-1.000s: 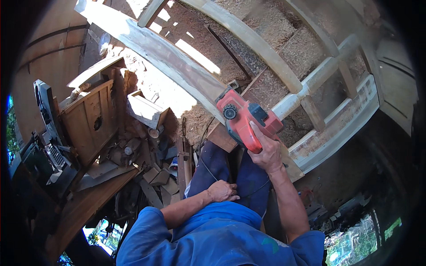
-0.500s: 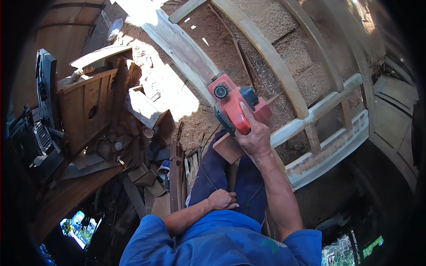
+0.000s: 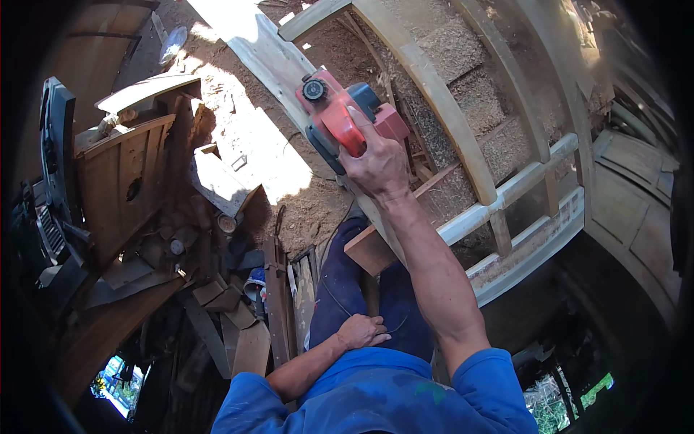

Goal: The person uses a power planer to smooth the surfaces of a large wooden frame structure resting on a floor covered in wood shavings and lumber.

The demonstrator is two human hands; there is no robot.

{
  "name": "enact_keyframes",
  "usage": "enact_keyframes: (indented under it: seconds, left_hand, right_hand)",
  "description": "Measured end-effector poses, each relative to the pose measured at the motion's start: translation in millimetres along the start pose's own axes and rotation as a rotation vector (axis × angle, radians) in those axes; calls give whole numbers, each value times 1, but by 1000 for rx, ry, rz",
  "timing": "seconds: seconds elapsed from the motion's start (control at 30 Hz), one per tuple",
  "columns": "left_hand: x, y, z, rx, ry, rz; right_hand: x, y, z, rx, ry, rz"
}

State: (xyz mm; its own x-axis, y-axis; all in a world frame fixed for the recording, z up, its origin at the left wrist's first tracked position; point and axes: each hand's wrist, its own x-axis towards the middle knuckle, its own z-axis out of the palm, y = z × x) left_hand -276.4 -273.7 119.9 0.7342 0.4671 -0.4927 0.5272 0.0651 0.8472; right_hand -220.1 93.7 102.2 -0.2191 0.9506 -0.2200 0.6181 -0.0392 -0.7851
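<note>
My right hand (image 3: pixel 379 163) grips the handle of a red electric hand planer (image 3: pixel 334 116) with a black knob at its front. The planer rests on a long pale wooden plank (image 3: pixel 271 61) that runs away to the upper left; its sole is hidden. In my lap, my left hand (image 3: pixel 363 331) is closed around a thin dark power cord (image 3: pixel 332 291), which shows on both sides of the fingers. A brown wood end (image 3: pixel 370 251) juts out below my right wrist, over my legs.
A wooden frame with curved bars (image 3: pixel 441 101) and pale rails (image 3: pixel 506 192) lies to the right. Shavings (image 3: pixel 499 148) cover the ground. Stacked wooden panels (image 3: pixel 126 173), offcuts (image 3: pixel 249 347) and a small bucket (image 3: pixel 255 286) crowd the left.
My right hand has pushed the planer forward and left along the plank, and that arm is more stretched out. My left hand stays in my lap with the cord.
</note>
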Motion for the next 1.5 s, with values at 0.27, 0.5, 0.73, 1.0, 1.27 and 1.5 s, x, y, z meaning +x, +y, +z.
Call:
enact_keyframes:
  seconds: [0.27, 0.5, 0.73, 1.0, 1.27, 1.5]
  left_hand:
    - [-5, 20, -23, -28, 209, 113]
    - [-62, 22, -51, 135, -22, 101]
    - [-18, 48, -33, 147, -202, 161]
    - [25, 75, 15, 342, -616, 89]
    - [38, 81, 33, 370, -709, 38]
    - [30, 76, 36, 350, -688, 34]
  right_hand:
    - [68, -50, 45, 128, 48, -24]
    - [-144, 27, -24, 140, 152, -10]
    - [-424, 149, -123, -111, 85, 197]
    - [-605, 238, -163, -125, 262, 368]
    - [-581, 257, -154, -93, 278, 288]
    - [-526, 244, -154, -91, 210, 254]
